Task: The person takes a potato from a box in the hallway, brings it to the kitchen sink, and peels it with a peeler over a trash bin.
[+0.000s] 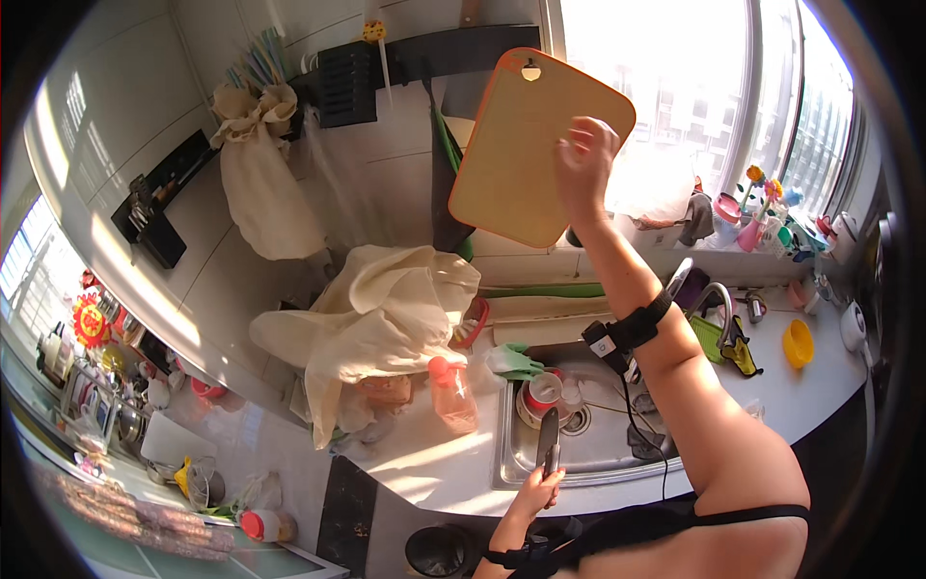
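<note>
My left hand [537, 492], low in front of me, is closed around the handle of a kitchen knife [548, 438]. Its blade points away over the near left part of the steel sink [615, 463]. Raised far up, my right hand [587, 155] overlaps the right part of a beige cutting board [517, 145] with an orange rim. Its fingers are curled and blurred; whether they touch the board cannot be told. In the sink are a red and white cup [544, 391] and a dark cloth [645, 443]. A green glove [515, 362] lies at the sink's left corner.
Left of the sink stand a pink-capped clear bottle [454, 398] and a large cream cloth [391, 311]. A curved faucet [723, 304] rises behind the sink. A yellow bowl [798, 344] is at right. Flower ornaments [763, 184] stand by the window. A knife holder [160, 239] hangs at left.
</note>
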Available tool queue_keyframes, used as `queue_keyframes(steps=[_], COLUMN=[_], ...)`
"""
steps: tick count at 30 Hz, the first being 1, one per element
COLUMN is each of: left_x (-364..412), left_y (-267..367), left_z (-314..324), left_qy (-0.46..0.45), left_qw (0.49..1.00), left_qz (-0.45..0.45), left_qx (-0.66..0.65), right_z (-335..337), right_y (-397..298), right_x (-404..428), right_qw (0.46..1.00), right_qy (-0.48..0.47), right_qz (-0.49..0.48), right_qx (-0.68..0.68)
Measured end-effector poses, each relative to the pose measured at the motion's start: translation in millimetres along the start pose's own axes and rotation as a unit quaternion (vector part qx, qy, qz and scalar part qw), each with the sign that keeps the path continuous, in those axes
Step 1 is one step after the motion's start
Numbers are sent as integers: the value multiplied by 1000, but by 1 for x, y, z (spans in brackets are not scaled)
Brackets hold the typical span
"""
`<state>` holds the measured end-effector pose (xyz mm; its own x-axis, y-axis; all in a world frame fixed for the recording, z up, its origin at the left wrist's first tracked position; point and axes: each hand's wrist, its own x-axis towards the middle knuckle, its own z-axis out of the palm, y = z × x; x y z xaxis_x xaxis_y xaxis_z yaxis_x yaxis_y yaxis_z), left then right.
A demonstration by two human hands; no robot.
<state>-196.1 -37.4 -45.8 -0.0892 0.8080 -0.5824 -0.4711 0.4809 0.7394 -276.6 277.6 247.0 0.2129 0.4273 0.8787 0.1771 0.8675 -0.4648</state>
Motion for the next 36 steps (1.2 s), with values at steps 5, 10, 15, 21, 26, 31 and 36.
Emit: queue_keyframes(steps=[5,10,15,21,26,31,36], left_x=[-4,-12,-2,22,29,11,-6], left_y=[-5,-9,-10,5,-16,-32,-13], left_z=[-7,-8,-25,-15,-21,-5,79], left_qy=[-5,53,22,157,126,93,54], left_qw=[1000,998,991,986,976,857,838], left_qz=[2,-31,-2,-22,16,248,222], left_qx=[9,-27,-132,60,177,443,495], right_z=[-4,9,-19,-116,-315,-562,-740], right_y=[118,137,93,85,118,160,220], right_x=[-11,-35,-20,24,26,-14,-91], right_qw=[831,770,746,721,785,825,756], right_qy=[-142,-142,-31,50,139,420,495], right_qz=[500,474,411,356,340,354,403], right_qx=[198,402,524,592,499,132,-143])
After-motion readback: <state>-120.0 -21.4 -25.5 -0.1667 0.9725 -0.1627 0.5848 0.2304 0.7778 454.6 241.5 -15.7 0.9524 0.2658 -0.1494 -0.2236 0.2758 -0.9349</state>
